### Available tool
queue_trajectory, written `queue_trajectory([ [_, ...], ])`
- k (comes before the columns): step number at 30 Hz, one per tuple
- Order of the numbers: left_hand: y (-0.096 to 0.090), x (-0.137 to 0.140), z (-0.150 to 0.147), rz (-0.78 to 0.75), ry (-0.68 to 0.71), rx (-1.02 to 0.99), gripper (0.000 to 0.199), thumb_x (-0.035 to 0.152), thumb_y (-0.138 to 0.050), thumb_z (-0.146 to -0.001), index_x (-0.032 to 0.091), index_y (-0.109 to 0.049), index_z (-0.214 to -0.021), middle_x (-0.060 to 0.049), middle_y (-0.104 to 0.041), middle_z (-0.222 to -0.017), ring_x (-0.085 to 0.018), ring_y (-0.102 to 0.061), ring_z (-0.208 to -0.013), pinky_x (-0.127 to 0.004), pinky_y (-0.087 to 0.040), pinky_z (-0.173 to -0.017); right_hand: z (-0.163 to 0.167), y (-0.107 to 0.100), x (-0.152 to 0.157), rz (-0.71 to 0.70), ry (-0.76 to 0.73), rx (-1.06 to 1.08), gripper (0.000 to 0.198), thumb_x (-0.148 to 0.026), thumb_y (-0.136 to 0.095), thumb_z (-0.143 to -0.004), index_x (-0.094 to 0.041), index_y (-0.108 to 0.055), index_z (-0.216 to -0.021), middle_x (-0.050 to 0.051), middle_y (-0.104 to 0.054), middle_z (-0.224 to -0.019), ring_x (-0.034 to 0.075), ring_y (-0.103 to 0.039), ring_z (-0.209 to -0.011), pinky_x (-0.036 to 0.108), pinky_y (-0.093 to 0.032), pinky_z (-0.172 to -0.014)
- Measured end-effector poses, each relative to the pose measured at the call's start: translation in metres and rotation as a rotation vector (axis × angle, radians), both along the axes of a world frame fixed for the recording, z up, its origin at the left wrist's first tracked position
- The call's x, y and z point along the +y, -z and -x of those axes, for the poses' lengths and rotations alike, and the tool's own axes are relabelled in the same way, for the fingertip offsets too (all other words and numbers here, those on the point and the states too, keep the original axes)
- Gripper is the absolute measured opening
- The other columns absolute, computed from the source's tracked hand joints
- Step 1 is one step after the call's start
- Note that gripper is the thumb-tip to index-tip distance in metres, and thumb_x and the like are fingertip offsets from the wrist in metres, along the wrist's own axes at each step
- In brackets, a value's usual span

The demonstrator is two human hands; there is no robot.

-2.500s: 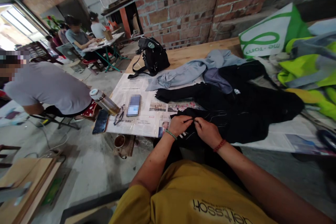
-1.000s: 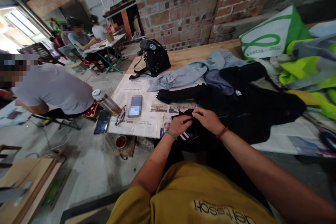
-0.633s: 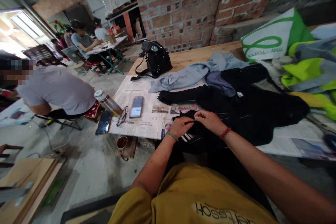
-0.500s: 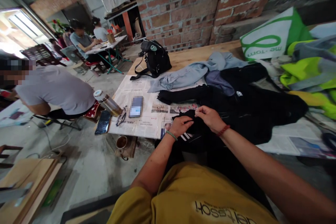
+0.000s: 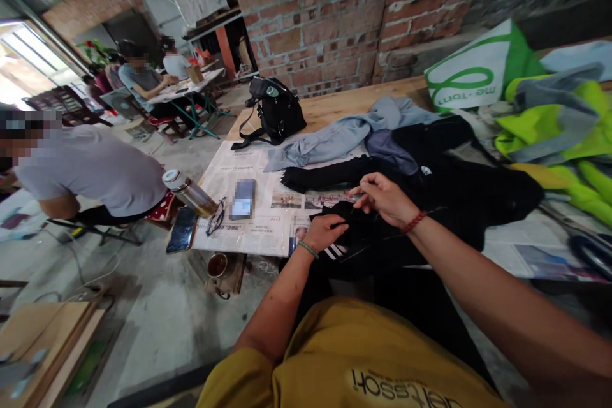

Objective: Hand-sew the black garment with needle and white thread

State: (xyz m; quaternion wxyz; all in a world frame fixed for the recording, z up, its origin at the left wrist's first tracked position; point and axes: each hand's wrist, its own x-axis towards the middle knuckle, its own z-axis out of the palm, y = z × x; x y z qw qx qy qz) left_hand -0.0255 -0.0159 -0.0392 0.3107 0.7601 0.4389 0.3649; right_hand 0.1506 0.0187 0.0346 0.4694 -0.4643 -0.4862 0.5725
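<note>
The black garment (image 5: 430,204) you are working on is lying spread over the newspaper (image 5: 248,229) on the desk (image 5: 344,102), its near edge with the white stripes hanging over the desk's front toward your lap. It is looking soft, light and floppy, so it is likely folding and sliding wherever it is not held; taking it by a doubled fold close to the spot in hand, as you are doing, seems the steadiest hold. Your left hand (image 5: 325,231) is pressing down and pinching the fabric near that edge, fingers (image 5: 340,224) curled onto the cloth. Your right hand (image 5: 385,197) is lifting just above the garment with its fingers pinched together; what they are gripping is too fine to tell, perhaps a thread or needle. Beyond it, a grey-blue garment (image 5: 344,137) is lying touching the black one, with a black bag (image 5: 275,116) farther back. To the left on the newspaper are a phone (image 5: 243,199), glasses (image 5: 216,217) and a flask (image 5: 187,192); high-visibility clothing (image 5: 559,127) is piling up on the right.
</note>
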Motion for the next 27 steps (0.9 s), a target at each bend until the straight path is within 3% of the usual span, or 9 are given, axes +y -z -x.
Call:
queue_trajectory([
  [2, -0.002, -0.001, 0.0, 0.022, -0.003, -0.008, 0.015, 0.023, -0.057, -0.078, 0.013, -0.068, -0.076, 0.0, -0.061, -0.066, -0.009, -0.051, -0.06, -0.019, -0.041, -0.059, 0.009, -0.006, -0.007, -0.027, -0.11, 0.026, 0.021, -0.036, -0.054, -0.077, -0.021, -0.041, -0.086, 0.002, -0.065, -0.079, 0.016, -0.065, -0.066, 0.027, -0.05, -0.052],
  [4, -0.006, -0.002, 0.0, 0.052, -0.009, -0.01, 0.015, 0.023, -0.057, -0.078, 0.013, -0.068, -0.073, 0.001, -0.059, -0.063, -0.009, -0.049, -0.058, -0.019, -0.04, -0.058, 0.012, -0.01, -0.01, -0.162, -0.142, -0.063, 0.016, -0.034, -0.049, -0.081, -0.02, -0.043, -0.085, 0.003, -0.066, -0.08, 0.017, -0.065, -0.075, 0.032, -0.053, -0.065],
  [9, -0.01, -0.003, 0.0, 0.101, -0.033, -0.037, 0.015, 0.023, -0.058, -0.077, 0.013, -0.069, -0.078, 0.0, -0.063, -0.069, -0.01, -0.052, -0.063, -0.019, -0.041, -0.061, -0.012, -0.018, 0.011, -0.709, -0.04, -0.715, 0.016, -0.031, -0.044, -0.085, -0.02, -0.055, -0.089, 0.006, -0.067, -0.089, 0.019, -0.063, -0.082, 0.033, -0.049, -0.075],
  [12, -0.009, -0.003, 0.0, 0.11, -0.05, -0.039, 0.015, 0.024, -0.059, -0.076, 0.013, -0.069, -0.079, -0.001, -0.064, -0.071, -0.011, -0.054, -0.065, -0.02, -0.042, -0.062, -0.037, -0.025, 0.029, -0.87, 0.028, -0.971, 0.022, -0.03, -0.039, -0.088, -0.019, -0.057, -0.095, 0.007, -0.066, -0.094, 0.02, -0.062, -0.083, 0.033, -0.048, -0.074],
  [18, -0.009, -0.003, 0.0, 0.113, -0.069, -0.02, 0.015, 0.025, -0.061, -0.076, 0.015, -0.069, -0.082, -0.003, -0.067, -0.077, -0.013, -0.059, -0.071, -0.021, -0.045, -0.066, -0.077, -0.045, 0.049, -0.919, 0.148, -1.097, 0.028, -0.032, -0.035, -0.09, -0.019, -0.056, -0.101, 0.01, -0.064, -0.1, 0.02, -0.061, -0.087, 0.033, -0.047, -0.078],
  [27, -0.007, -0.002, 0.0, 0.099, -0.077, -0.03, 0.014, 0.023, -0.062, -0.075, 0.014, -0.07, -0.082, -0.004, -0.069, -0.079, -0.014, -0.061, -0.072, -0.022, -0.047, -0.068, -0.11, -0.066, 0.054, -0.834, 0.213, -1.092, 0.034, -0.043, -0.03, -0.088, -0.028, -0.056, -0.103, 0.009, -0.062, -0.105, 0.028, -0.059, -0.095, 0.047, -0.044, -0.085],
])
